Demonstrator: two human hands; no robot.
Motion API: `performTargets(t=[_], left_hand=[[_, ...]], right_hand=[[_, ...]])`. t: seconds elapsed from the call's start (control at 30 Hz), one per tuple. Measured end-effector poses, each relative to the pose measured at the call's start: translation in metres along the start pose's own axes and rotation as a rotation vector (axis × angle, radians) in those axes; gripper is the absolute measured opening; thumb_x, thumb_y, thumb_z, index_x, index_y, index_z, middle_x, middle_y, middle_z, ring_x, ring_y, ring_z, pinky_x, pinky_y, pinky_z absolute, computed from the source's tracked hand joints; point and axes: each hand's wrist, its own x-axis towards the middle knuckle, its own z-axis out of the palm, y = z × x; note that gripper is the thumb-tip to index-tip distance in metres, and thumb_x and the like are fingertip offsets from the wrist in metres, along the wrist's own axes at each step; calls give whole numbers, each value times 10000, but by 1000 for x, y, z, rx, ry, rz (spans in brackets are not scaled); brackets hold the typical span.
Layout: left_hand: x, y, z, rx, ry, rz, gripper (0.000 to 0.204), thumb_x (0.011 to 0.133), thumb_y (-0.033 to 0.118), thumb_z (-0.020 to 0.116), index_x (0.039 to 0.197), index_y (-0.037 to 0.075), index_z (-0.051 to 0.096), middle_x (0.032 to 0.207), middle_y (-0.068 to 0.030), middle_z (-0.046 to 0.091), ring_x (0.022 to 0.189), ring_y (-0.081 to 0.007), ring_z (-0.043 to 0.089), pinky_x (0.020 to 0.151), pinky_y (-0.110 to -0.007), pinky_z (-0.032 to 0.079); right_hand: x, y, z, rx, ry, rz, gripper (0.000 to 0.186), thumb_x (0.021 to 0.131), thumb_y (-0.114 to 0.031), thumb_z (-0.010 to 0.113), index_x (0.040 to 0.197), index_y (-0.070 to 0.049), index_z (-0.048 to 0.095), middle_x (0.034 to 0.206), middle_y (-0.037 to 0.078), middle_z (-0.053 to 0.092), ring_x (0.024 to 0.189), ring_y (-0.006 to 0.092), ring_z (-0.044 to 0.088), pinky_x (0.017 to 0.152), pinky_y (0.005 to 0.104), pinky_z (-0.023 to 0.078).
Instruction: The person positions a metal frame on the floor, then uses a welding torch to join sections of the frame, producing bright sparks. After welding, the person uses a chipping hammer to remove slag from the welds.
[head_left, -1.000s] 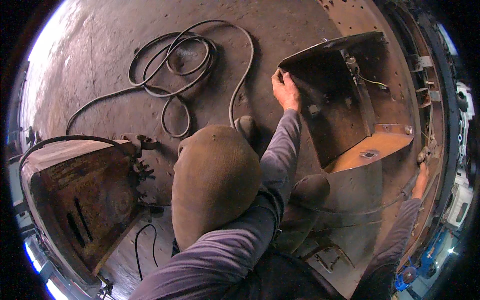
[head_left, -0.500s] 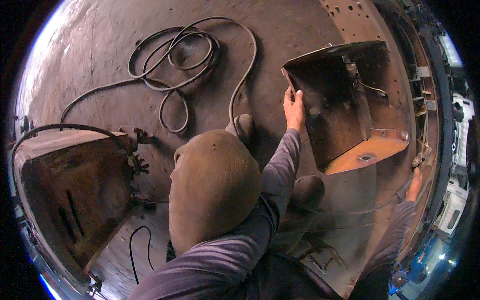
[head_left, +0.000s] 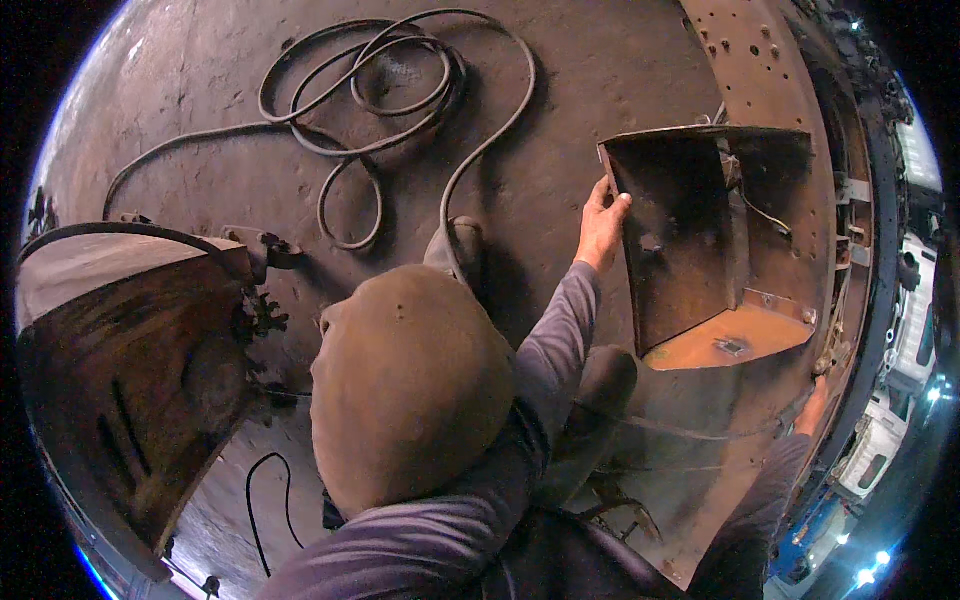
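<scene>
A rusty brown metal box (head_left: pixel 680 250), open toward me, stands on the large metal plate at the right; its lower panel is orange. My left hand (head_left: pixel 602 232) pinches the box's upper left edge, thumb in front and fingers around the rim. Inside the box a short pale wire (head_left: pixel 765 215) hangs from a small fitting. Lower right, my right hand (head_left: pixel 810 408) reaches to the raised rusty edge beside a small fitting (head_left: pixel 826 362). Its fingers show only in part, and whether they grip anything is unclear.
A dark cable (head_left: pixel 372 150) lies in loops on the metal plate (head_left: pixel 570 80) and passes my shoe (head_left: pixel 458 250). A second rusty box (head_left: pixel 140 370) stands at the left. My brown-clad knee (head_left: pixel 410 390) fills the middle. White vehicles (head_left: pixel 905 315) are beyond the right edge.
The view has turned slightly, so the box and right edge appear lower and the cable loops higher. My left hand keeps its hold on the box rim; my right hand stays by the edge.
</scene>
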Motion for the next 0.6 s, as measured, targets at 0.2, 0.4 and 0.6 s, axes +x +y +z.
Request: performTargets(t=[0.2,0.4,0.6], left_hand=[[-2,7,-3,244,-4,-10,541,974,175,685,1446,-22,509,1283,-128,664,1102,-210,649,962,-349,515],[-3,4,-5,436,47,7,531,938,205,703,1391,-21,546,1139,-155,729,997,-221,695,902,-351,538],[-3,9,-6,497,42,-34,583,940,323,752,1355,-49,583,1130,-162,719,994,-224,682,877,-350,544]], right_hand=[[-34,-21,23,-153,242,46,728,978,-445,627,1505,22,441,1427,164,548,1259,319,570,1065,438,457],[-59,-51,56,73,396,35,730,925,-364,690,1497,15,441,1424,196,527,1233,337,556,1026,477,475],[-116,-102,29,206,318,-201,625,948,-160,718,1489,-22,435,1264,136,614,1011,210,646,842,365,562]])
